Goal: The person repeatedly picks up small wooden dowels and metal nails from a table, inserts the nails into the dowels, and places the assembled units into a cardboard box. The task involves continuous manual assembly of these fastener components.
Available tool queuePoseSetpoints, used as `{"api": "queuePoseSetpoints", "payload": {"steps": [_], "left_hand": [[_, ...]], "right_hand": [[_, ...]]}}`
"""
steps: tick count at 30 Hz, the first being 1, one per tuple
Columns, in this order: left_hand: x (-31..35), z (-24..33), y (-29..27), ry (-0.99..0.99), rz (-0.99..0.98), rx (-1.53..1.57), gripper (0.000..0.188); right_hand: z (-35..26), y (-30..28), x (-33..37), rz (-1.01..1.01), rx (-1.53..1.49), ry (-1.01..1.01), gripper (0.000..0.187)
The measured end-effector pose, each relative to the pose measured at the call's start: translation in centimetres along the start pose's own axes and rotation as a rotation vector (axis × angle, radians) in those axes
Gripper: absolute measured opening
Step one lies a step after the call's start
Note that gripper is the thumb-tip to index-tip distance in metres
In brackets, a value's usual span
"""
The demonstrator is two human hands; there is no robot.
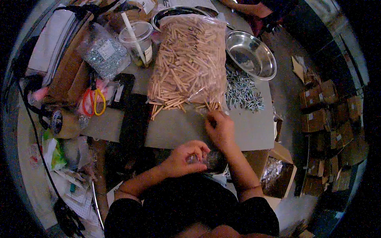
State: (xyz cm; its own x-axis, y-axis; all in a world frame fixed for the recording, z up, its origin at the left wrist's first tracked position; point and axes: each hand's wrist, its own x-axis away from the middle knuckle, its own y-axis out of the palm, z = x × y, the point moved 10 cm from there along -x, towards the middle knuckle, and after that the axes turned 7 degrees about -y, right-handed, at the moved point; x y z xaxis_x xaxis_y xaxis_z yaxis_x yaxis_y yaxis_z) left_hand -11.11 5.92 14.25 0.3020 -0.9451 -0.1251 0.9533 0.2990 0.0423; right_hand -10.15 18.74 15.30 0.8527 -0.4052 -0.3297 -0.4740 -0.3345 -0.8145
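A large clear bag of wooden dowels (188,55) lies on the table, with loose dowels (172,104) spilling from its near edge. At that edge my right hand (221,129) is closed, its thumb and fingertips pinched on a wooden dowel (208,106) among the others. Closer to my body, in front of the table's edge, my left hand (183,159) curls around a piece of clear, shiny plastic (192,159), mostly hidden by the fingers. Right of the bag lies a heap of silvery screws (244,92).
An empty steel bowl (254,55) stands behind the screws. To the left are a plastic cup with a straw (137,39), a bag of metal hardware (105,53), scissors (94,101) and a black box (121,91). Cardboard boxes (329,115) stand on the floor at right; another person's arm (252,8) shows at the far side.
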Motion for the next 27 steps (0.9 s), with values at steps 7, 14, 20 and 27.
{"api": "queuePoseSetpoints", "payload": {"steps": [7,14,20,27], "left_hand": [[-0.5,-2.1,-3.3,-0.147,0.271,0.228,0.022],[-1.2,2.4,-2.9,0.021,0.292,0.164,0.022],[-0.7,2.8,-2.9,0.071,0.320,0.167,0.023],[-1.6,0.3,-2.0,-0.172,0.220,-0.024,0.022]], "right_hand": [[-2.2,-4.7,2.6,-0.043,-0.499,-0.016,0.019],[-2.8,-5.0,4.1,-0.134,-0.587,0.070,0.023],[-3.7,-6.0,4.1,-0.047,-0.699,-0.046,0.021],[-0.2,-5.4,5.6,0.076,-0.929,0.282,0.018]]}}
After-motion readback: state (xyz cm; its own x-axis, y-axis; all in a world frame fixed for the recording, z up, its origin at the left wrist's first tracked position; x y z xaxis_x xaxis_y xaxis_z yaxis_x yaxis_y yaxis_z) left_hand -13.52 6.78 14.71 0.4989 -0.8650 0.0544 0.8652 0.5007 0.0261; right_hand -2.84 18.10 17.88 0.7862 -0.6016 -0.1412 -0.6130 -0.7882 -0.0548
